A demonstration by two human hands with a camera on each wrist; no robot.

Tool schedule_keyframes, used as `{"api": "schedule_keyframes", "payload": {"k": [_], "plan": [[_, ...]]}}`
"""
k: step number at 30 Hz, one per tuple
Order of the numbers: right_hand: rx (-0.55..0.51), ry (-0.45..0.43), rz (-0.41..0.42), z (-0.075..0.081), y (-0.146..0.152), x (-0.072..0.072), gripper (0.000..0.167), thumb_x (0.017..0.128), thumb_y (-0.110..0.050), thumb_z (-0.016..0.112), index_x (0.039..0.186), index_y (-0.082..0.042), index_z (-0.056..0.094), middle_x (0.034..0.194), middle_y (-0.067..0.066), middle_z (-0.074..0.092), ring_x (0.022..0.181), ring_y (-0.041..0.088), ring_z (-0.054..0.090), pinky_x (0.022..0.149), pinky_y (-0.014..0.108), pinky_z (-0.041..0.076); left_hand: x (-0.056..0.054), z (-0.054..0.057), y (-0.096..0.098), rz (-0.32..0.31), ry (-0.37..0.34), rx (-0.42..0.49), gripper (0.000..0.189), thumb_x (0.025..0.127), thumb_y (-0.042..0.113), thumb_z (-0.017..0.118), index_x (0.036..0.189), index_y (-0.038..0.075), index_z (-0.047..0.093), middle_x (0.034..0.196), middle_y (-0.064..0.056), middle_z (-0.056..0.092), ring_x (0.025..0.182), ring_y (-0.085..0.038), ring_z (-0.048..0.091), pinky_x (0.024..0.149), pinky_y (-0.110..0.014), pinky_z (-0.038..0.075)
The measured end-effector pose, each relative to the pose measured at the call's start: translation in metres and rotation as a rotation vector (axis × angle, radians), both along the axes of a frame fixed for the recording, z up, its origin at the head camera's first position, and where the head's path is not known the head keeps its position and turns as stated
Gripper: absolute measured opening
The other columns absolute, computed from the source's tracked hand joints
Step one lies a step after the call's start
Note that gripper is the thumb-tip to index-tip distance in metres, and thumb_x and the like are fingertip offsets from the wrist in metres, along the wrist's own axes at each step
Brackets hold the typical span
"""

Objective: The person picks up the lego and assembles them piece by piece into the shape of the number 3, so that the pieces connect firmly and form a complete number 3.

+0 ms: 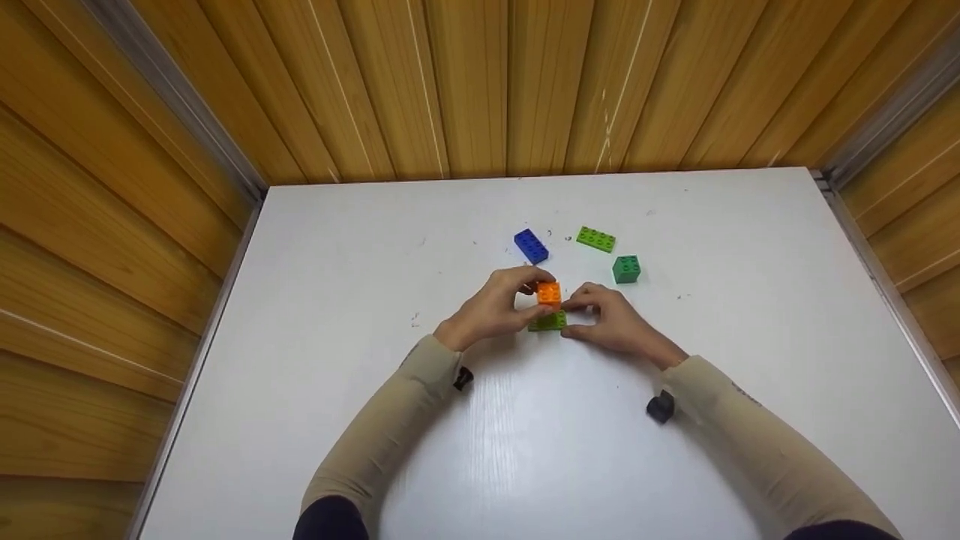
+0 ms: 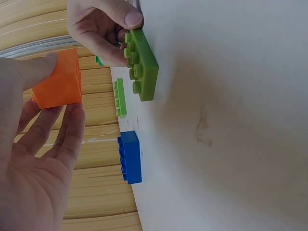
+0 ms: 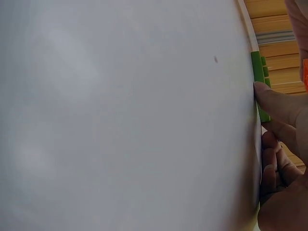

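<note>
My left hand (image 1: 491, 306) pinches an orange toy building brick (image 1: 549, 292) between thumb and fingers. The left wrist view shows this orange brick (image 2: 60, 82) held apart from a flat lime-green brick (image 2: 148, 72), whose studs are bare. In the head view the flat lime-green brick (image 1: 550, 324) lies on the table, partly covered by the orange one. Its right end is pinched by the thumb and a finger of my right hand (image 1: 616, 321). From the right wrist, only part of that flat brick (image 3: 257, 67) shows beyond the thumb.
Behind the hands lie a blue brick (image 1: 531, 246) and a second flat lime-green brick (image 1: 596, 239). A dark green brick (image 1: 626, 270) sits behind my right hand. The white table (image 1: 337, 262) ends at a wood-panelled wall (image 1: 465, 90).
</note>
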State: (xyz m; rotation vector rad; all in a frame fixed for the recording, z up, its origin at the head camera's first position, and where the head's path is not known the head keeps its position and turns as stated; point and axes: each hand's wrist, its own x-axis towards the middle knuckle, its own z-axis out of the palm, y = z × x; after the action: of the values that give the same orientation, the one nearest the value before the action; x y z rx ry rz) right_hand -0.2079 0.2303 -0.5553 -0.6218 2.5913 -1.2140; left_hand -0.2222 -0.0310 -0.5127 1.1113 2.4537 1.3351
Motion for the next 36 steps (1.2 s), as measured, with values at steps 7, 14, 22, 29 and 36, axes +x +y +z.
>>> {"api": "schedule_keyframes", "payload": {"k": [7, 14, 22, 29, 36], "plan": [[0.01, 0.001, -0.006, 0.004, 0.0, -0.001, 0.037, 0.087, -0.022, 0.091, 0.121, -0.011, 0.081, 0.117, 0.005, 0.071, 0.109, 0.025, 0.061, 0.097, 0.041, 0.047, -0.002, -0.002, 0.005, -0.005, -0.004, -0.006, 0.033, 0.102, 0.02, 0.075, 0.132, 0.007, 0.067, 0.121, -0.003, 0.072, 0.111, -0.013, 0.067, 0.106, -0.027, 0.056], [-0.002, -0.009, -0.015, 0.004, -0.002, -0.002, 0.036, 0.087, -0.021, 0.091, 0.12, -0.011, 0.081, 0.117, 0.005, 0.071, 0.108, 0.025, 0.059, 0.095, 0.039, 0.046, -0.003, -0.004, 0.009, 0.0, -0.015, -0.033, 0.031, 0.102, 0.018, 0.076, 0.129, 0.007, 0.067, 0.12, -0.004, 0.072, 0.11, -0.015, 0.067, 0.105, -0.031, 0.058], [-0.026, -0.024, -0.011, 0.002, -0.003, -0.001, 0.037, 0.087, -0.019, 0.091, 0.121, -0.011, 0.081, 0.117, 0.006, 0.07, 0.109, 0.026, 0.06, 0.096, 0.042, 0.045, -0.002, -0.01, 0.014, 0.016, -0.062, -0.063, 0.029, 0.101, 0.017, 0.077, 0.126, 0.008, 0.067, 0.12, -0.003, 0.072, 0.114, -0.018, 0.068, 0.108, -0.034, 0.057], [-0.014, -0.008, -0.009, 0.002, -0.002, -0.001, 0.031, 0.086, -0.018, 0.091, 0.115, -0.014, 0.082, 0.115, 0.002, 0.071, 0.107, 0.023, 0.06, 0.095, 0.039, 0.047, -0.001, -0.012, 0.018, 0.015, -0.05, -0.078, 0.029, 0.1, 0.019, 0.078, 0.124, 0.008, 0.067, 0.118, -0.003, 0.073, 0.109, -0.018, 0.069, 0.101, -0.031, 0.059], [-0.004, 0.03, 0.014, 0.001, -0.001, 0.0, 0.031, 0.086, -0.019, 0.091, 0.115, -0.012, 0.082, 0.112, 0.003, 0.072, 0.104, 0.023, 0.061, 0.092, 0.038, 0.046, 0.001, -0.015, 0.02, 0.014, -0.064, -0.103, 0.03, 0.099, 0.017, 0.079, 0.124, 0.008, 0.067, 0.118, -0.004, 0.073, 0.108, -0.016, 0.07, 0.1, -0.03, 0.06]]}}
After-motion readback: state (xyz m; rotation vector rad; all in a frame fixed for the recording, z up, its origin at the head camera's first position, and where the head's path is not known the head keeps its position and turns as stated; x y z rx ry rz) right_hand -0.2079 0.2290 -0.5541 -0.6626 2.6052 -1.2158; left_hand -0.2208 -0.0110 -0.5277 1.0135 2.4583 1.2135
